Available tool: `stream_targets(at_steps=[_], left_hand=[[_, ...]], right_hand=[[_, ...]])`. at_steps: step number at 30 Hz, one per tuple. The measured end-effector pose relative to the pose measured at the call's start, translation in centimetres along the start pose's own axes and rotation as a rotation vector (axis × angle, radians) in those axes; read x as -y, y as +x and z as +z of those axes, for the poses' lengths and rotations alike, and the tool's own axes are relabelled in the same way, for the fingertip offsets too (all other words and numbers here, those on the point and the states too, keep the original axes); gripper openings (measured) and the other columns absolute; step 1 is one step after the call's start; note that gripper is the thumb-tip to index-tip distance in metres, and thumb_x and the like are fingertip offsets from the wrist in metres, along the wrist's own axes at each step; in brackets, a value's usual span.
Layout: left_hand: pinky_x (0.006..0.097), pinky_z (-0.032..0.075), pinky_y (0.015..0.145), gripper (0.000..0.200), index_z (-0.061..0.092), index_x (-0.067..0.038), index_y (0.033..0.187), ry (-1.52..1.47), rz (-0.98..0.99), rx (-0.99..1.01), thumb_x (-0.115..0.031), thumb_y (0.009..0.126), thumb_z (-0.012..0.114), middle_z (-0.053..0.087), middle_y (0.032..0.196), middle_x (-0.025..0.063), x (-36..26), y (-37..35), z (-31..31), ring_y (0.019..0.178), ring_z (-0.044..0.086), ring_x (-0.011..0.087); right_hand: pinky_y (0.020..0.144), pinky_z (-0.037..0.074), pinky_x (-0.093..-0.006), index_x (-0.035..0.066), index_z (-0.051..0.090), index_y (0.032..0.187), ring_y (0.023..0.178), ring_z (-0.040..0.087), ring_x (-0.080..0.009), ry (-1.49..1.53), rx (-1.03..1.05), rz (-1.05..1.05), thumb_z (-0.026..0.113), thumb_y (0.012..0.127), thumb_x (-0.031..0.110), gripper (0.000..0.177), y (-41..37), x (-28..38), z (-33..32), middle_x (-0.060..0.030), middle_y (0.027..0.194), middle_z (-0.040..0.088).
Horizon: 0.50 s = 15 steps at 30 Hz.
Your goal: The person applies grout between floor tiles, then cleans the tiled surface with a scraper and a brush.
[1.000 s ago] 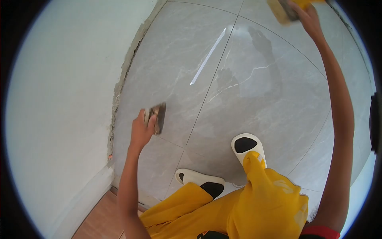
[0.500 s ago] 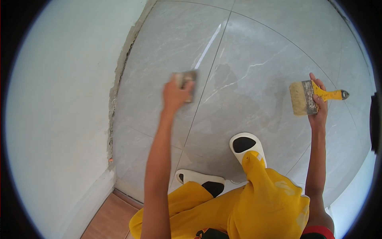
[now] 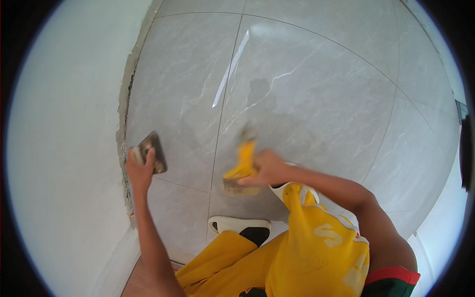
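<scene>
Near the wall on the left, my left hand (image 3: 140,168) is closed around a small flat scraper (image 3: 157,154) with a dark, stained rectangular plate. The scraper is close over the grey tiles. In front of my feet, my right hand (image 3: 271,169) grips a wide paintbrush (image 3: 246,157) with a yellow handle. Its pale bristles point back toward me and its handle end points away, blurred by motion. The brush overlaps a tile joint's right side in this view.
Large grey floor tiles (image 3: 316,123) with thin dark joints spread ahead. A white wall (image 3: 69,123) with a rough, broken lower edge runs along the left. My white slippers (image 3: 240,222) stand on the tiles below the brush. Reddish-brown flooring (image 3: 141,279) shows at bottom left.
My left hand has moved left and toward me with the scraper, to near the wall. My right hand has swung from the far right to the middle, turning the brush bristles toward me.
</scene>
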<state>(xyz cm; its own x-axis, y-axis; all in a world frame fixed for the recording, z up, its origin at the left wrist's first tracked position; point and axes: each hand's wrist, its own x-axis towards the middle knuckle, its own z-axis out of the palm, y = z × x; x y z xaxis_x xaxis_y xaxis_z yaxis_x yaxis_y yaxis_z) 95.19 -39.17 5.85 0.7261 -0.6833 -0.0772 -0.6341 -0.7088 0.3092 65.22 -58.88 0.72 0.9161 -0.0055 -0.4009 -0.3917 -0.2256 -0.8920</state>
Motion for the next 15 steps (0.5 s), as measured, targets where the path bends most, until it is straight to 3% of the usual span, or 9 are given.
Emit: stream_targets(at_steps=[1, 3, 6, 8, 9, 10, 11, 13, 15], left_hand=[[0.0372, 0.046, 0.064, 0.037, 0.053, 0.003, 0.091, -0.032, -0.035, 0.030, -0.027, 0.081, 0.072, 0.059, 0.075, 0.0174, 0.2, -0.4, -1.5, 0.066, 0.056, 0.0290], [0.0364, 0.047, 0.066, 0.037, 0.054, 0.004, 0.094, -0.052, -0.107, 0.088, -0.026, 0.081, 0.072, 0.061, 0.078, 0.0178, 0.6, -1.1, -4.1, 0.067, 0.057, 0.0292], [0.0385, 0.047, 0.070, 0.041, 0.054, 0.007, 0.101, 0.163, -0.115, 0.102, -0.026, 0.082, 0.070, 0.062, 0.082, 0.0198, 2.6, -2.9, -7.0, 0.072, 0.058, 0.0305], [0.0423, 0.046, 0.076, 0.047, 0.054, 0.008, 0.108, 0.361, -0.002, -0.003, -0.028, 0.082, 0.070, 0.062, 0.089, 0.0241, 5.3, -5.6, -8.7, 0.082, 0.059, 0.0352], [0.0442, 0.045, 0.080, 0.049, 0.053, 0.008, 0.111, 0.310, -0.144, 0.090, -0.029, 0.083, 0.070, 0.061, 0.093, 0.0256, 4.9, -6.3, -10.2, 0.088, 0.058, 0.0374], [0.0448, 0.043, 0.086, 0.055, 0.050, 0.009, 0.116, 0.306, -0.254, 0.152, -0.031, 0.083, 0.069, 0.058, 0.102, 0.0275, 4.9, -7.5, -12.0, 0.097, 0.056, 0.0391], [0.0454, 0.041, 0.092, 0.061, 0.048, 0.011, 0.121, 0.308, -0.364, 0.214, -0.033, 0.084, 0.068, 0.055, 0.111, 0.0294, 4.9, -8.7, -13.9, 0.105, 0.053, 0.0409], [0.0440, 0.037, 0.102, 0.071, 0.042, 0.015, 0.128, 0.439, -0.430, 0.146, -0.036, 0.086, 0.066, 0.048, 0.128, 0.0321, 7.3, -12.3, -16.0, 0.120, 0.046, 0.0426], [0.0439, 0.035, 0.104, 0.071, 0.042, 0.016, 0.127, 0.469, -0.416, 0.098, -0.036, 0.085, 0.064, 0.048, 0.128, 0.0332, 8.9, -15.0, -17.5, 0.122, 0.045, 0.0434]], right_hand=[[0.057, 0.047, -0.0367, 0.008, 0.057, 0.081, 0.067, 0.063, -0.0225, -0.186, 0.105, 0.017, 0.062, 0.085, 0.041, 0.033, 0.6, 0.2, 2.9, -0.0112, 0.071, 0.062], [0.055, 0.045, -0.0410, 0.011, 0.058, 0.082, 0.063, 0.060, -0.0295, -0.241, -0.005, -0.360, 0.057, 0.086, 0.044, 0.033, 0.9, -2.1, 9.1, -0.0116, 0.069, 0.060], [0.056, 0.046, -0.0423, 0.012, 0.059, 0.083, 0.063, 0.060, -0.0290, -0.255, -0.097, -0.459, 0.057, 0.085, 0.045, 0.033, 1.7, -4.8, 10.4, -0.0107, 0.066, 0.058], [0.057, 0.046, -0.0430, 0.011, 0.060, 0.086, 0.067, 0.062, -0.0285, -0.422, -0.078, -0.138, 0.055, 0.085, 0.046, 0.036, 2.3, -6.3, 2.7, -0.0112, 0.070, 0.061], [0.058, 0.046, -0.0416, 0.011, 0.062, 0.089, 0.069, 0.063, -0.0269, -0.413, -0.197, 0.078, 0.053, 0.087, 0.048, 0.038, 2.0, -7.0, -3.8, -0.0100, 0.078, 0.065], [0.054, 0.046, -0.0378, 0.011, 0.064, 0.091, 0.065, 0.063, -0.0231, -0.440, -0.610, 0.013, 0.051, 0.090, 0.051, 0.042, 1.4, -10.3, -9.3, -0.0071, 0.078, 0.068], [0.050, 0.045, -0.0338, 0.011, 0.065, 0.093, 0.058, 0.062, -0.0187, -0.526, -0.521, 0.326, 0.049, 0.091, 0.054, 0.046, 0.4, -10.6, -17.8, -0.0031, 0.072, 0.067], [0.047, 0.044, -0.0347, 0.008, 0.065, 0.087, 0.052, 0.060, -0.0183, -0.994, -1.114, 0.122, 0.055, 0.088, 0.053, 0.046, -3.7, -15.0, -30.9, -0.0045, 0.067, 0.066], [0.049, 0.044, -0.0375, 0.008, 0.064, 0.090, 0.054, 0.060, -0.0208, -0.761, -1.064, 0.197, 0.059, 0.087, 0.047, 0.040, -4.7, -13.7, -32.8, -0.0068, 0.066, 0.065]])
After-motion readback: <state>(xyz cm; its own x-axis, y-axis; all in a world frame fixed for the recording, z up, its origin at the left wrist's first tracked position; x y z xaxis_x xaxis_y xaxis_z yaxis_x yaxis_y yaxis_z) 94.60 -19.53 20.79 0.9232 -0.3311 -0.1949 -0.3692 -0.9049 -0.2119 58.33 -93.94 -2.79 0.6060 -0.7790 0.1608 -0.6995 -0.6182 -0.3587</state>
